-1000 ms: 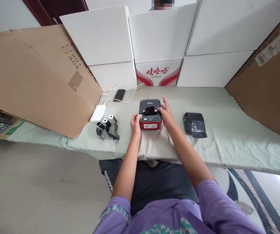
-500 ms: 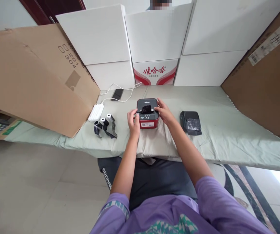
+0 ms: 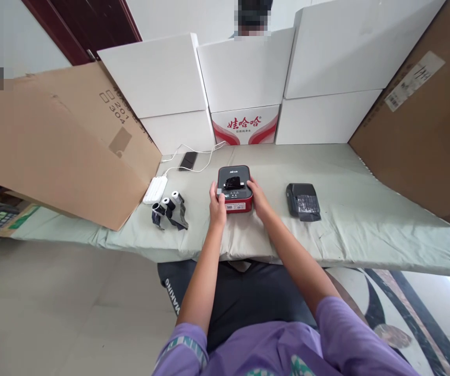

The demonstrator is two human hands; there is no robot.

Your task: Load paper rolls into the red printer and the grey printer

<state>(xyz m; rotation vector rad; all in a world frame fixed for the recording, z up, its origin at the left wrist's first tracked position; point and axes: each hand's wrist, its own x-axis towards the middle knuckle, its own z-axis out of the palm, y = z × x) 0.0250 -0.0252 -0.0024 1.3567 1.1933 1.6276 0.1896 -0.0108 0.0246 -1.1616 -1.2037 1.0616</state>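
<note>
Over the head feed I see the grip settling: a second ago the right hand (image 3: 258, 198) had its fingers spread up past the far corner of the red-and-black printer (image 3: 234, 192), and now they are drawn in along its right side. The left hand (image 3: 217, 207) clasps the opposite side, thumb at the near left corner, so both are grasping the printer between them. I read that as steadying or pressing the lid rather than picking at it, though I can't tell whether it is latched. The printer sits on the cloth-covered table (image 3: 338, 209), a black strip (image 3: 233, 183) showing at its slot. Three paper rolls (image 3: 169, 203) stay off to its left, a black device (image 3: 301, 197) to its right, both untouched.
</note>
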